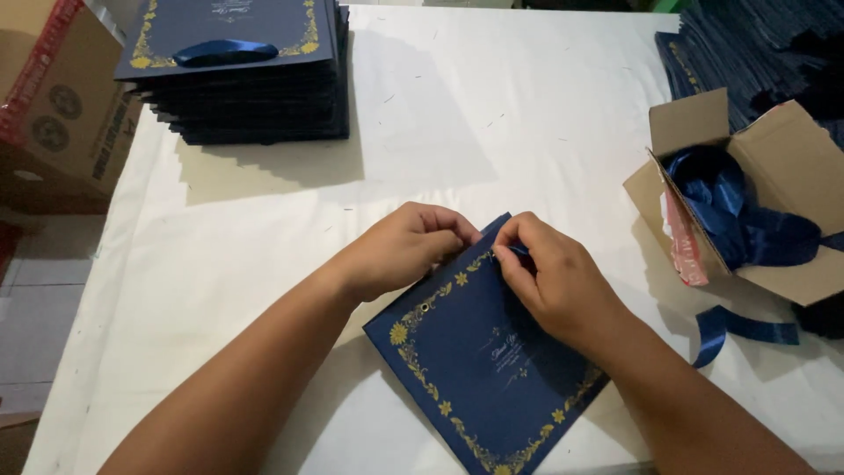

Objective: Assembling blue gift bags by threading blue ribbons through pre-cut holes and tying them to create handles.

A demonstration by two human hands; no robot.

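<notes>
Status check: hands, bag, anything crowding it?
Both hands, left hand and right hand, pinching navy gift bag top edge. Ribbon box right, clear.

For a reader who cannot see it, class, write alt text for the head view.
Two hands, left and right, pinch the top edge of a navy paper bag with gold flower borders, lying on a white table. A stack of matching bags sits behind, and an open cardboard box of blue ribbon stands to the right.

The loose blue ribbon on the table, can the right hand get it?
Probably yes: the loose ribbon lies on the white table beside the right hand, nothing between, though its fingers pinch the navy bag.
</notes>
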